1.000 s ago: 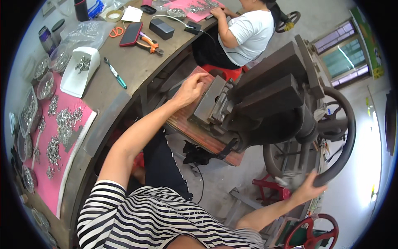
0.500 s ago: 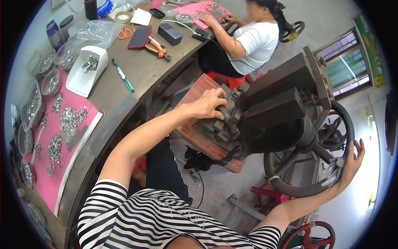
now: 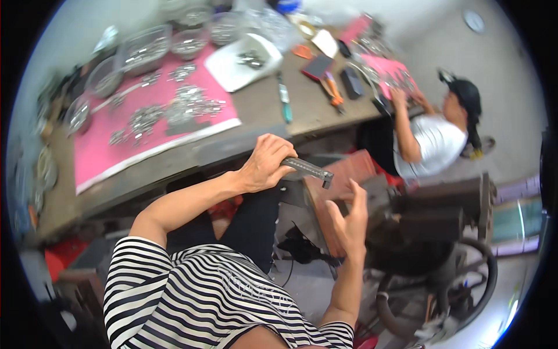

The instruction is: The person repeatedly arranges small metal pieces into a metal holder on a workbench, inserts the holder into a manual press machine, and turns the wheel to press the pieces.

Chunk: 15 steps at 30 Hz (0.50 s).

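Note:
My left hand is closed round one end of a dark metal bar, which has a row of small marks along it and a short block at its far end. Just right of that block, my right hand is raised with thumb and fingers apart, holding nothing. Behind it stands a dark hand press with a large handwheel; a reddish wooden board lies at its base. On the bench, a pink mat bears several heaps of small shiny metal parts.
Clear tubs of metal parts line the back of the bench. A white scoop, a teal-handled tool, orange-handled pliers and a phone lie nearby. A co-worker in a white shirt sits at the bench's right.
My left hand has come away from the press and now holds the metal bar toward the bench. The right hand has left the handwheel and moved near the bar. The view has swung left.

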### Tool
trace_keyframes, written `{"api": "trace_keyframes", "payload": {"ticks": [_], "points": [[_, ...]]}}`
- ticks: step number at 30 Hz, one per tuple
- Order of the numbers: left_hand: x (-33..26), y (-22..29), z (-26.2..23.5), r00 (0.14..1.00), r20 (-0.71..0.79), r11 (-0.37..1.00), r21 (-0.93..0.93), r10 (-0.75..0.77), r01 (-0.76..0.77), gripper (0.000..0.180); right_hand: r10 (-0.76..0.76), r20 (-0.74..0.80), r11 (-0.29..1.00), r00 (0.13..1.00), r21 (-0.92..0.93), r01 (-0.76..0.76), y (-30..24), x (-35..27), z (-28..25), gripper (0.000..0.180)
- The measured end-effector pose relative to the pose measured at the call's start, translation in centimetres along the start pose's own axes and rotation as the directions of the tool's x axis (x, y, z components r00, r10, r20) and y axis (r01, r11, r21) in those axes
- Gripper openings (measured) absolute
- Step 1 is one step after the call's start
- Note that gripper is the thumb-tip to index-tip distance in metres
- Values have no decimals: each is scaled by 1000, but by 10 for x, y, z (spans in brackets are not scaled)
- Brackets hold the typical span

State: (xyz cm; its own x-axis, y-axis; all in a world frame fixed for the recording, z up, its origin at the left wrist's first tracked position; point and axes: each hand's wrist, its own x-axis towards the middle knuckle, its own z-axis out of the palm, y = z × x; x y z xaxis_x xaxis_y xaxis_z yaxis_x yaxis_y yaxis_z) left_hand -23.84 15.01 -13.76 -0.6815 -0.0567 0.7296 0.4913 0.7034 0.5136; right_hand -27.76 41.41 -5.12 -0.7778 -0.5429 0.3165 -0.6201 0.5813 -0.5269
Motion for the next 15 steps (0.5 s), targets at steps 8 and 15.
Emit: {"api": "trace_keyframes", "payload": {"ticks": [8, 15], "points": [[-118, 16, -147, 910, -252, 824, 394, -329, 407, 30, -464, 149, 842, 873, 382, 382, -79, 59, 175, 33], [-179, 4, -214, 822, -349, 691, 447, -450, 568, 27, -677, 151, 732, 720, 234, 640, -144, 68, 259, 34]]}}
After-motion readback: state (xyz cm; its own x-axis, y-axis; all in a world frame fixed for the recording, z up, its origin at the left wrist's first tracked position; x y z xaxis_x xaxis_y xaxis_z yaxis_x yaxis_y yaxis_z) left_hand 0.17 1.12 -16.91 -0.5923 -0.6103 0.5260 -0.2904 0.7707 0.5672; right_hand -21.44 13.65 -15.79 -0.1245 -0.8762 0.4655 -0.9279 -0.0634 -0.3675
